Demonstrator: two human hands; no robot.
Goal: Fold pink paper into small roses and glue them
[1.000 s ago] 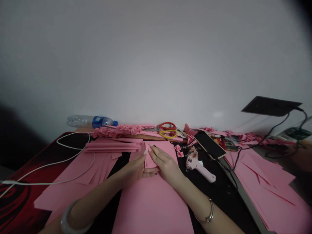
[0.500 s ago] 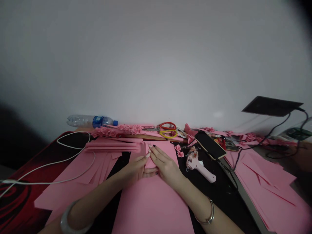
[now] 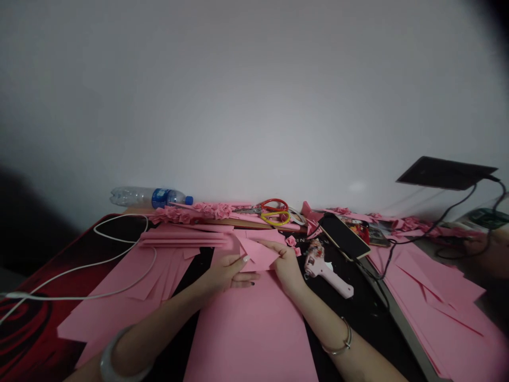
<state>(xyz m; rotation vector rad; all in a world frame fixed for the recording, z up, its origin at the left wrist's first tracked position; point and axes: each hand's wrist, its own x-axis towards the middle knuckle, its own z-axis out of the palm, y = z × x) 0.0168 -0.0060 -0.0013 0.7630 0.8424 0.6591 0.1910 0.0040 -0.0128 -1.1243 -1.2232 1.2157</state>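
Note:
Between my two hands is a small folded piece of pink paper (image 3: 260,255), held above a large pink sheet (image 3: 250,334). My left hand (image 3: 228,271) pinches its lower left side, thumb on top and fingers underneath. At the right corner, my right hand (image 3: 285,263) is closed on the paper, its fingers partly hidden. Small pink paper roses (image 3: 292,242) lie just right of the large sheet. Beyond them rests a pale pink glue gun (image 3: 328,271) on the dark mat.
Rolled pink paper (image 3: 186,236) and loose sheets (image 3: 131,281) lie left, crossed by a white cable (image 3: 99,298). Scissors (image 3: 274,212) and a plastic bottle (image 3: 151,197) are along the wall. A phone (image 3: 345,237), black cables and stacked pink paper (image 3: 429,302) are right.
My hands were pressed together over the folded paper. Now they are apart, each gripping one side, and the paper shows a wider, pointed shape. My right hand has moved right.

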